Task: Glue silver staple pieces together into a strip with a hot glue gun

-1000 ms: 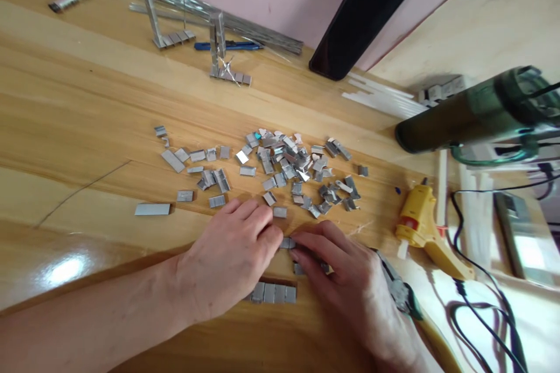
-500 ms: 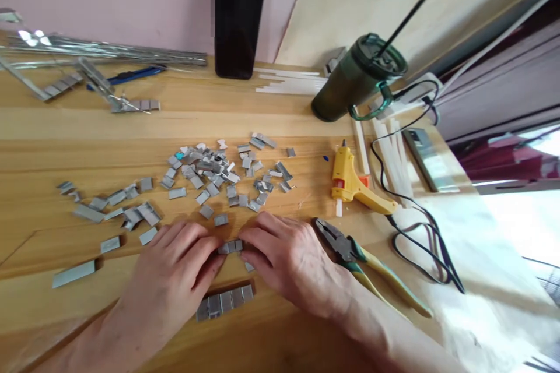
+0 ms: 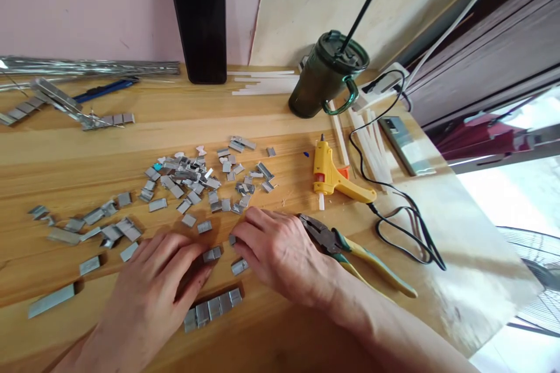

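Near the front of the wooden table, my left hand (image 3: 155,280) pinches a short grey metal block (image 3: 212,254) between thumb and fingers. A small grey metal piece (image 3: 232,239) shows at the closed fingertips of my right hand (image 3: 280,250), a little apart from that block. Under the right hand's thumb lies another metal piece (image 3: 239,267). A row of joined metal pieces (image 3: 213,309) rests in front of my hands. Beyond them spreads a loose pile of small folded metal pieces (image 3: 188,175).
Pliers (image 3: 326,238) lie right beside my right hand. Past them are a yellow glue gun (image 3: 324,169) with its cord, white glue sticks (image 3: 371,145) and a dark tumbler (image 3: 326,73). A black phone (image 3: 201,23) leans on the wall. Wires (image 3: 96,67) and a blue cutter (image 3: 105,90) lie back left.
My hands have moved apart. The short row held between them is now separated, with a block in the left fingers and a small piece in the right. The view has shifted rightward.
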The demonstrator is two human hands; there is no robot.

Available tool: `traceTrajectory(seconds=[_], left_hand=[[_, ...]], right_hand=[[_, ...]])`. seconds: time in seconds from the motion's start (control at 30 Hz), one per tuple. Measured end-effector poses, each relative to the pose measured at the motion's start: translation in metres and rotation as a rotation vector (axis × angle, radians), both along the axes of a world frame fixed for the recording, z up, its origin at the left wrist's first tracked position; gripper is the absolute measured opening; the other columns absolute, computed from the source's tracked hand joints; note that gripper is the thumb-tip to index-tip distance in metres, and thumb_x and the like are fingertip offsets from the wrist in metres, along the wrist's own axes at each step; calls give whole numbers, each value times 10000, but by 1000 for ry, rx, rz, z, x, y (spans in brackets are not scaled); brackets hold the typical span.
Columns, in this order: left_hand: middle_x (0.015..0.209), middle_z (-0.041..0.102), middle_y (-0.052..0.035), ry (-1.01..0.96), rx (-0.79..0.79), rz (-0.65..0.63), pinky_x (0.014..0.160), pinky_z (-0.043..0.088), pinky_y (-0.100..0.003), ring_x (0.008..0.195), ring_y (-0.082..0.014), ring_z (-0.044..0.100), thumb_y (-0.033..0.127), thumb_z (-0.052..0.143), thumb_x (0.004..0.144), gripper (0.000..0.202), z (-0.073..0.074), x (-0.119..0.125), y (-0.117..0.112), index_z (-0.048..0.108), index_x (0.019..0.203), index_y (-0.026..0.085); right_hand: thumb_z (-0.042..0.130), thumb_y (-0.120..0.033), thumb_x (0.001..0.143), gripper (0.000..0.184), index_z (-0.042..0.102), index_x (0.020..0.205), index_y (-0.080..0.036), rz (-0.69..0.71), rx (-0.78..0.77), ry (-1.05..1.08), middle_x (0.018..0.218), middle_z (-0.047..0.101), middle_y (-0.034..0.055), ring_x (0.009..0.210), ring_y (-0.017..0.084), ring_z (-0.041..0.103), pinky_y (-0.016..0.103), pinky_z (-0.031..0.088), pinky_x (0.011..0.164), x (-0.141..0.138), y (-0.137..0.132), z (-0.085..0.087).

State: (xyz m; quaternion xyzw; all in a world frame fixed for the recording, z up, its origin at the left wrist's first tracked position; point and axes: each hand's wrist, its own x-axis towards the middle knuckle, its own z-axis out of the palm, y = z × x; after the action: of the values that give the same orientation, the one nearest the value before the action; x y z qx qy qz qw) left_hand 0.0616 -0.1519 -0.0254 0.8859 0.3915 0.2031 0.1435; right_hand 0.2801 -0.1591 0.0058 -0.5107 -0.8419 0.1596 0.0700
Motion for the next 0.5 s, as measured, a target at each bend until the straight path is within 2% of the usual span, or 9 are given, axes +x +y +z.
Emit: traceTrajectory(seconds=[0.3,0.5], left_hand=[[823,623,-9,-48,20,9,672,463,-363,732,-200,609,198,504,929,93,0,2,1,589,902,224],[793,635,13,-104,43,49,647,490,-320,696,-177,632,233,514,923,99,1,3,2,606,887,244]], right_hand=[[578,-176,902,97,618,816,-195,-35,-16,-41,839,629,13,707,160,603,270,396,601,4,-1,6],[596,-149,881,85,665,856,-193,-206,-77,-246,852,675,29,757,187,668,274,368,558,23,14,19]])
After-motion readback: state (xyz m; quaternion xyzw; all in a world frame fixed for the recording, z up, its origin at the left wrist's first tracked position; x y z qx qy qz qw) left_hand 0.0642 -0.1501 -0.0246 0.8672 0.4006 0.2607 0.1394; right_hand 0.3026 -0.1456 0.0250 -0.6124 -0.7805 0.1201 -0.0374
